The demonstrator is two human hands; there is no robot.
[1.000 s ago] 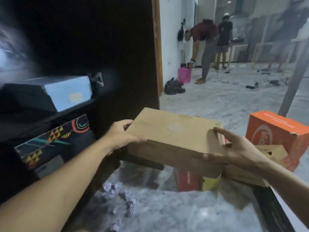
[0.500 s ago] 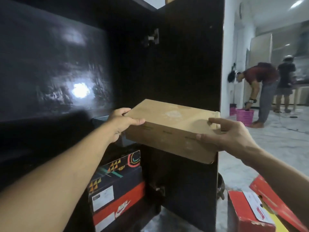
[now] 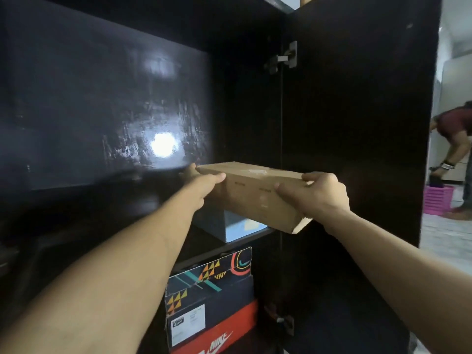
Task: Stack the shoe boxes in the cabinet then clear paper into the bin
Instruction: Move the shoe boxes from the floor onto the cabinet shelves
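I hold a plain brown cardboard shoe box (image 3: 255,198) level with both hands at the mouth of the dark cabinet (image 3: 107,103). My left hand (image 3: 201,183) grips its left end and my right hand (image 3: 316,195) grips its right end. The box sits right above a grey-blue shoe box (image 3: 229,226) on the upper shelf; whether they touch I cannot tell. On the shelf below, a patterned black shoe box (image 3: 212,284) lies on a red shoe box (image 3: 222,333).
The open cabinet door (image 3: 357,149) stands right of the box, with hinges at top and bottom. Beyond it, a person (image 3: 457,139) bends over near a pink basket (image 3: 438,200) on the pale floor.
I have lifted the brown box from floor level up to the upper shelf and pushed it forward over the grey-blue box. My view has turned into the cabinet.
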